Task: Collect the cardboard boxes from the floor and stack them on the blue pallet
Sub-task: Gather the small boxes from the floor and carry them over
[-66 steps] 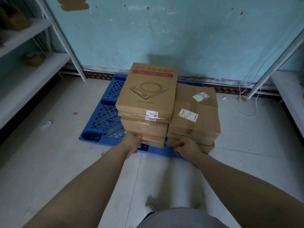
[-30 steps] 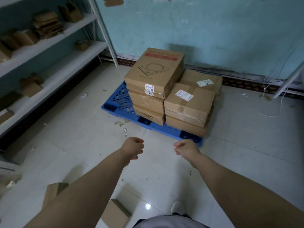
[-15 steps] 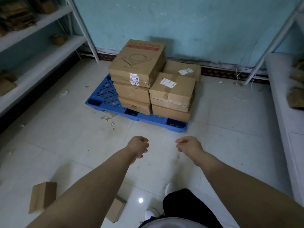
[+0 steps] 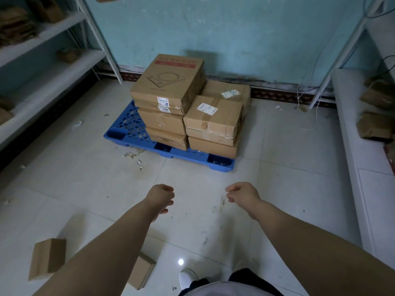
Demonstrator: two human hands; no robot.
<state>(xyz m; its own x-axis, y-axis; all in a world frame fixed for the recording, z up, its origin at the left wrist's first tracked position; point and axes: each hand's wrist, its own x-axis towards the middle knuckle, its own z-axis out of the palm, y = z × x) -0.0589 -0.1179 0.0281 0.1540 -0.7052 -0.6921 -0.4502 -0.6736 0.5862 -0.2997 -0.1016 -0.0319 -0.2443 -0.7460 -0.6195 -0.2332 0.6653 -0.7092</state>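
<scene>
Two bare hands are hanging out in front of the person above the pale tiled floor (image 4: 85, 189), well apart from every box. The left hand (image 4: 161, 198) is drooping with its fingers loosely curled and is holding nothing. The right hand (image 4: 241, 194) is doing the same, its fingers slackly bent and gripping nothing.

Beside the left forearm, a small brown cardboard box (image 4: 142, 270) is lying on the tiles, and a second small cardboard box (image 4: 48, 258) is sitting further left. A white shoe (image 4: 188, 276) is showing near the bottom edge.

Farther ahead, the blue plastic lattice pallet (image 4: 128, 127) is resting on the floor near the teal wall (image 4: 256, 39). On it, a large flat cardboard box printed with a cooktop drawing (image 4: 168, 82) is topping the taller left stack. A taped cardboard box with a white label (image 4: 213, 116) is crowning the lower right stack, and another labelled cardboard box (image 4: 228, 90) is sitting behind it.

White metal shelves (image 4: 49, 67) carrying more cardboard are running along the left side, and a low white shelf (image 4: 352, 146) with a few cartons is lining the right.
</scene>
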